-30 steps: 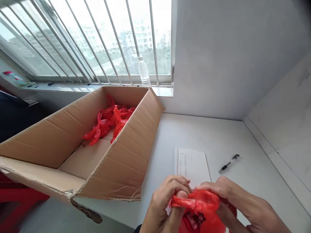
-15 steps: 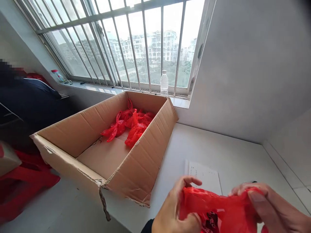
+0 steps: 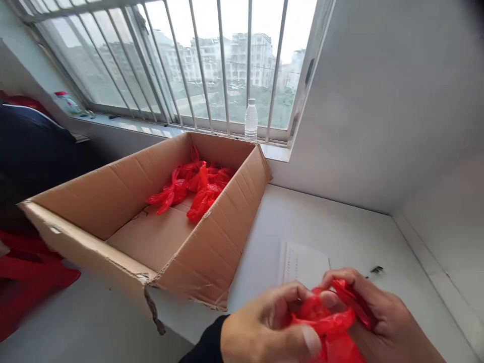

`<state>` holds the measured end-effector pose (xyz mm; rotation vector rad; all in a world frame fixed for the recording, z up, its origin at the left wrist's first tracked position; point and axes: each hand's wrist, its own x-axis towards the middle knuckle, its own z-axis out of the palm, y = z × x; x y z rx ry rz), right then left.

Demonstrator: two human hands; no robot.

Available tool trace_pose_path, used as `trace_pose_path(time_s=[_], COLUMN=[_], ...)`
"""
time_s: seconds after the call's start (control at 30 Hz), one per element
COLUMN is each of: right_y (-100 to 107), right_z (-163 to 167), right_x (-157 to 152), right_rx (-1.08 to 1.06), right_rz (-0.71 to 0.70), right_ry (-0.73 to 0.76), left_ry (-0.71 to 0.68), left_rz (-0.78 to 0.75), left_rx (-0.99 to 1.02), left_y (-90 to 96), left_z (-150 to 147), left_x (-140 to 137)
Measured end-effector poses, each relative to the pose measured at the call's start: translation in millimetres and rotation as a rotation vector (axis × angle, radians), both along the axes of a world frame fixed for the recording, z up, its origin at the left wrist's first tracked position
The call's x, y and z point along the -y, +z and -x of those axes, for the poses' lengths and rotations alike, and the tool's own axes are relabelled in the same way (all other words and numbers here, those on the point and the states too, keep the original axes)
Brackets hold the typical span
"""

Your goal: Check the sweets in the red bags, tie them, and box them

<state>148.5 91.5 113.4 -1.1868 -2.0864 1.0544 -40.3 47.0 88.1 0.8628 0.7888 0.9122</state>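
A thin red plastic bag [image 3: 338,327] is bunched up between my two hands at the lower right. My left hand [image 3: 264,322] grips its left side, thumb and fingers curled on the plastic. The right hand [image 3: 378,307] pinches the gathered upper part of the bag, with a fold showing between the fingers. What lies inside the bag cannot be made out now. To the left stands an open cardboard box [image 3: 212,257], holding several knotted red plastic bags [image 3: 206,199] toward its far end.
A white paper [image 3: 306,259] lies on the white table [image 3: 302,212] behind my hands, with a small dark object [image 3: 377,269] to its right. A clear bottle [image 3: 251,121] stands on the windowsill. At the left edge are a person in dark clothing [image 3: 34,146] and a red stool [image 3: 34,282].
The bag's stretched-out top is now gathered and bunched. My right hand has moved left, close to my left hand. The view has shifted slightly.
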Motion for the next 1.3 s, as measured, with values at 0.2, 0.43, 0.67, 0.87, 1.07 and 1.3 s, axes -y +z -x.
trace_pose_path(time_s=[0.2,0.43,0.67,0.87,1.07,1.3], right_y=[15.9,20.7,23.5,10.9,-1.3,-14.6], right_z=[-9.8,-13.2,6.0,-4.9,-12.1,-4.6], right_x=[-16.1,-20.2,-14.9,-21.2,-21.2,-13.9], right_rx=[0.035,-0.115,-0.178,-0.174,-0.096,-0.071], right_rz=[-0.054,-0.100,-0.088,-0.189,0.052,-0.023], right_ry=[0.262,0.396,0.214,0.072,0.024,-0.005], left_ry=[0.256,0.206,-0.042,0.046,0.103,0.223], left_rz=[0.076,0.005,-0.044,0.048,0.158,0.248], left_rx=[0.033,-0.165,-0.466,-0.184,-0.066,0.037], left_y=[-9.8,1.2,4.5,-7.5,-16.1,-15.1], left_z=[3.2,-9.9,-24.4,-22.3,-15.0,-10.3], left_x=[-25.3,-10.2,-4.0,-23.9,-24.4,-24.2])
